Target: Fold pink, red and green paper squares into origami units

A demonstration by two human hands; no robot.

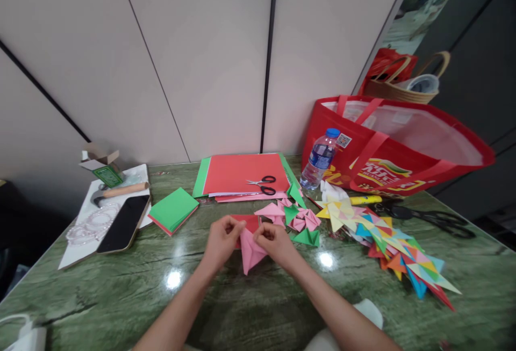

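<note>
Between my two hands is a pink folded paper piece [250, 254], with a point hanging down toward me. My left hand [223, 241] pinches its upper left corner, and my right hand [274, 241] pinches the upper right. Just behind it, partly hidden by my fingers, lies red paper [248, 222] on the table. Pink and green folded paper pieces [308, 221] are heaped just beyond my right hand. To the left of my hands sits a stack of square paper [175, 209], green on top with red beneath.
Scissors [266, 184] lie on large red and green sheets [242, 171] at the back. A water bottle [321, 160] stands before a red bag [403, 152]. Colourful folded paper stars [395, 243] lie right; a phone [124, 224], hammer [121, 191] and small green box [107, 171] lie left.
</note>
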